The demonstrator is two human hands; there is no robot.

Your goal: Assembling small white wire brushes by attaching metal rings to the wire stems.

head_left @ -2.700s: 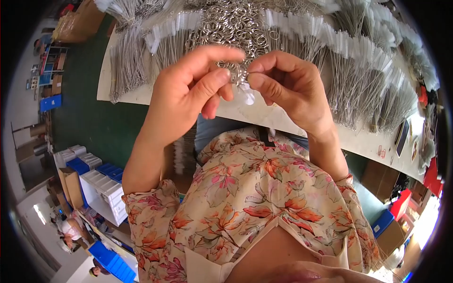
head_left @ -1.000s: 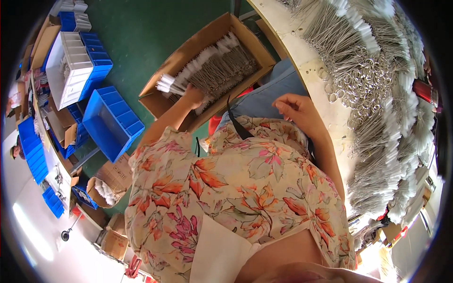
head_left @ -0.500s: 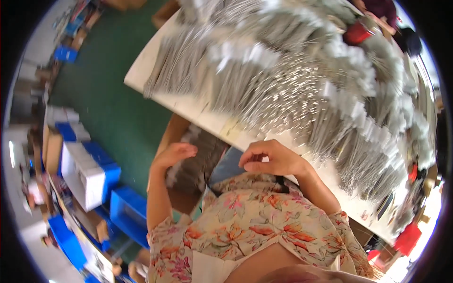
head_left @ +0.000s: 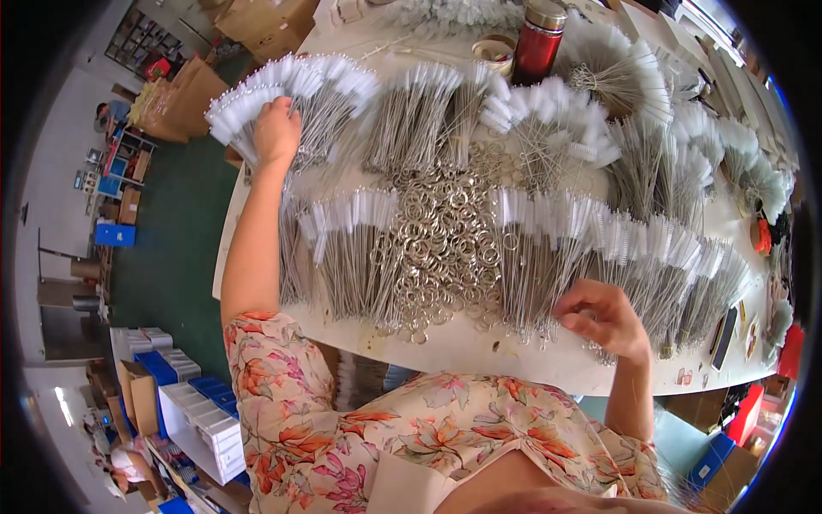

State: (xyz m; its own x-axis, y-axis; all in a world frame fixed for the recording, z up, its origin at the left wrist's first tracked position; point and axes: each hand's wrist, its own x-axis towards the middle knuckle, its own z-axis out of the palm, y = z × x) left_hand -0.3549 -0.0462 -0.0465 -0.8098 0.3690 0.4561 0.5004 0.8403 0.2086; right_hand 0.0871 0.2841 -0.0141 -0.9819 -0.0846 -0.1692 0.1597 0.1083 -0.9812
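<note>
1. White worktop (head_left: 445,355) spans most of the view, its near edge running just beyond the person's floral shirt (head_left: 445,411).
2. Front row of wire brushes (head_left: 599,231) stands across it in two blocks, pale bristle heads away from the person and thin metal stems toward the near edge.
3. Fan of brushes (head_left: 330,94) spreads at the far left, heads outward.
4. Silver ring pile (head_left: 441,248) lies between the two front-row blocks, loose and overlapping.
5. Left hand (head_left: 278,133) reaches far out onto the fan, fingers bent against the bristle heads; whether its grip is clenched on any brush, I cannot tell.
6. Right hand (head_left: 604,317) sits over the stem ends near the front edge, fingers half-curled; I cannot tell whether its grip pinches a stem.
7. Red flask (head_left: 538,47) with a metallic lid stands at the back, beside more brushes.
8. Dark slim bar (head_left: 724,338) lies near the right end.
</note>
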